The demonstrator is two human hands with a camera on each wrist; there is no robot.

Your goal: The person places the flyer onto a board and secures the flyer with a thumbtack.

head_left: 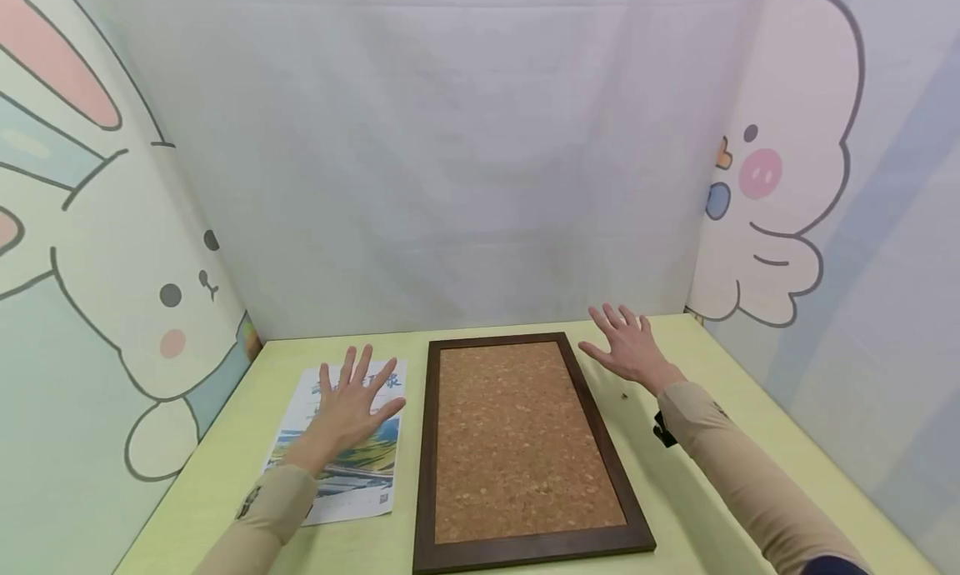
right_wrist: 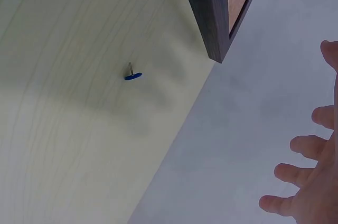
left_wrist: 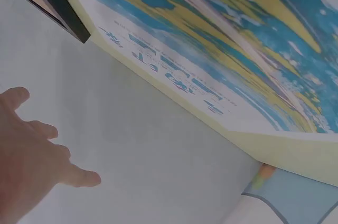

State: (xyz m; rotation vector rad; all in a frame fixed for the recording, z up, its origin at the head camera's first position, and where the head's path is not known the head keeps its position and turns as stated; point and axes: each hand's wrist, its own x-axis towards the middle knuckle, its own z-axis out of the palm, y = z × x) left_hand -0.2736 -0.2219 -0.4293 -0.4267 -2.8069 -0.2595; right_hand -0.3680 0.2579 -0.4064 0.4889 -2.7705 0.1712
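My left hand is spread above a printed poster with a blue, green and yellow landscape, which lies left of the board. Its fingers are apart and hold nothing. In the middle of the table lies a cork board in a dark brown wooden frame. Past the frame's right edge my right hand hovers, fingers spread, holding nothing. Below it a small thumbtack with a blue head rests on the table, its pin pointing up in the right wrist view.
The pale yellow table meets a grey-white cloth wall at the back. Side panels carry a cartoon rabbit on the left and a white cartoon bird on the right.
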